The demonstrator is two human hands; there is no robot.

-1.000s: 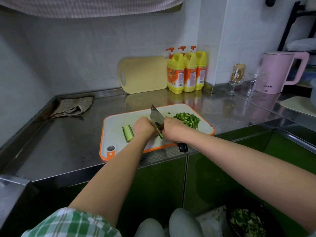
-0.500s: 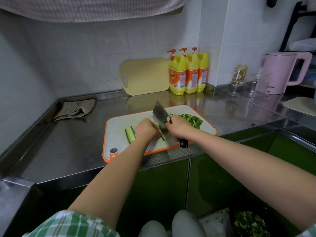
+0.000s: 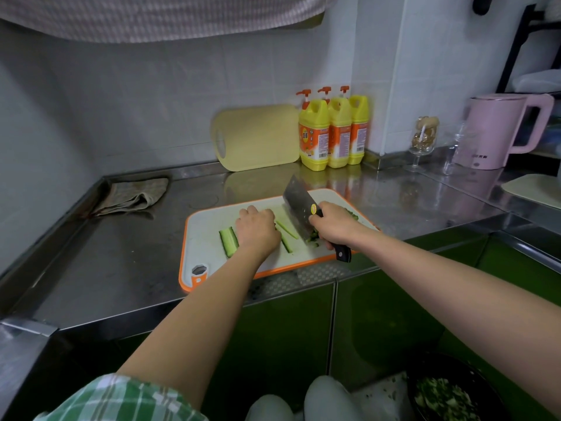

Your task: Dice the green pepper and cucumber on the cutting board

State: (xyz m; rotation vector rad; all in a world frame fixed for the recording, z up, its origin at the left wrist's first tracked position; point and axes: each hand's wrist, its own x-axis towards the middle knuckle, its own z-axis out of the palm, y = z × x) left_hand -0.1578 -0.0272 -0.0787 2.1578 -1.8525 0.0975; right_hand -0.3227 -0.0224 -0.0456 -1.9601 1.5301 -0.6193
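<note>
Pepper point(image 3: 353, 214) looks done: small green bits at the far right of the cutting board point(image 3: 209, 235), mostly hidden behind the right hand point(image 3: 332, 227). Cucumber point(image 3: 229, 241) is just long strips on the board, w/ a few small bits by the knife point(image 3: 299, 205), so most dicing is left. Right hand is wrapped round the knife handle, blade tipped up. Left hand point(image 3: 258, 230) sits on the cucumber, fingers bent down on it; fingertips hidden. Hands near, not touching.
</note>
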